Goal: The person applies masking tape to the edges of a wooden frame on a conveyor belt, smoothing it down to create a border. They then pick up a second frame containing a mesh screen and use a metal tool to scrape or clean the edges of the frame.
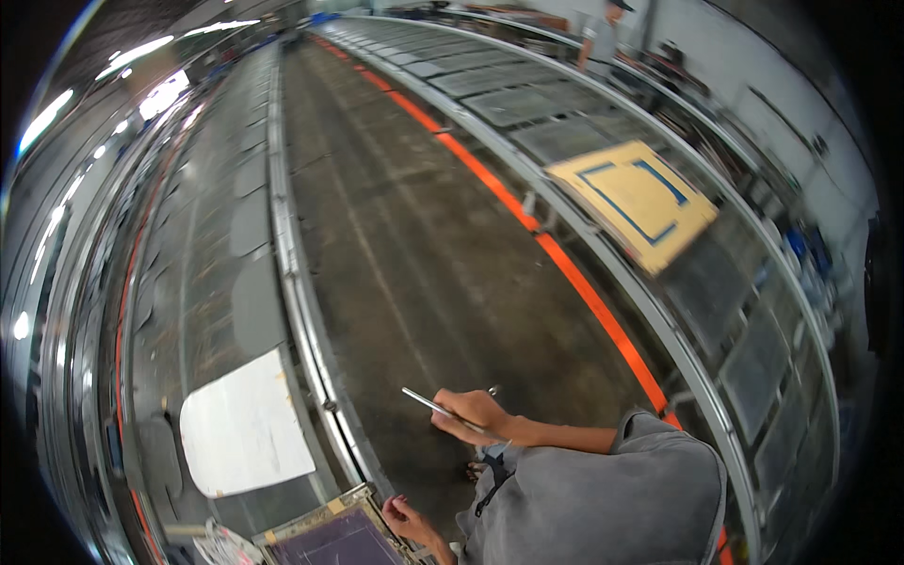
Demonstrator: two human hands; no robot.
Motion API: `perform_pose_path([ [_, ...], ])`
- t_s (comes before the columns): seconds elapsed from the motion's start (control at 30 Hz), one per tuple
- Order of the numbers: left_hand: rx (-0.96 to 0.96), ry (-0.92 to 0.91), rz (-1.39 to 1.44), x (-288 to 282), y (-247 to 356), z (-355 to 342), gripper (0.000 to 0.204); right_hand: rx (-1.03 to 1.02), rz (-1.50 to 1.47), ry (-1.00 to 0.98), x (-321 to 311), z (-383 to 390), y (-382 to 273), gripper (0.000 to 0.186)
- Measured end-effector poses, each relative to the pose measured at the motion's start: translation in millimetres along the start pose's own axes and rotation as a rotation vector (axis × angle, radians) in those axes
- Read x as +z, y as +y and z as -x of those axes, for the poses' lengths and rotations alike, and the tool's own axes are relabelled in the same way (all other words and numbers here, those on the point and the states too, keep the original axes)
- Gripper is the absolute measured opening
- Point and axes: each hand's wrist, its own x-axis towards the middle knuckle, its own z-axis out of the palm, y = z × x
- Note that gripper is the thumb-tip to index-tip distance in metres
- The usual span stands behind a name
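No lettering, number or sign can be read here.

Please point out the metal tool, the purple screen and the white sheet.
metal tool (420, 398): head view, on the shaft near its left end
purple screen (337, 543): head view, on its dark face
white sheet (250, 428): head view, middle of its surface

Sheet (250, 428) on left table (212, 282), beyond framed screen (334, 543); panel (629, 200) on right table (711, 292); aisle (367, 245) between.
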Motion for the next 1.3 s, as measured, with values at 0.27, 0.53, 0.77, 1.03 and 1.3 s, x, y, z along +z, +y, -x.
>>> perform_pose_path([
  [0.27,0.106,-0.638,0.009,128,64,32,0.018,0.084,0.724,0.719,-136,117,92,0.048],
  [0.53,0.52,-1.223,-0.109,359,132,95,0.029,0.703,0.662,0.591,-288,254,206,0.041],
  [0.77,1.256,-1.662,-0.122,567,269,232,0.059,1.077,0.36,0.682,-303,365,269,0.032],
  [1.03,2.332,-1.349,-0.234,744,279,321,0.083,1.375,0.17,0.891,-288,361,283,0.036],
  [1.3,2.667,-1.603,0.133,826,284,377,0.087,1.598,0.047,0.976,-289,307,281,0.029],
])
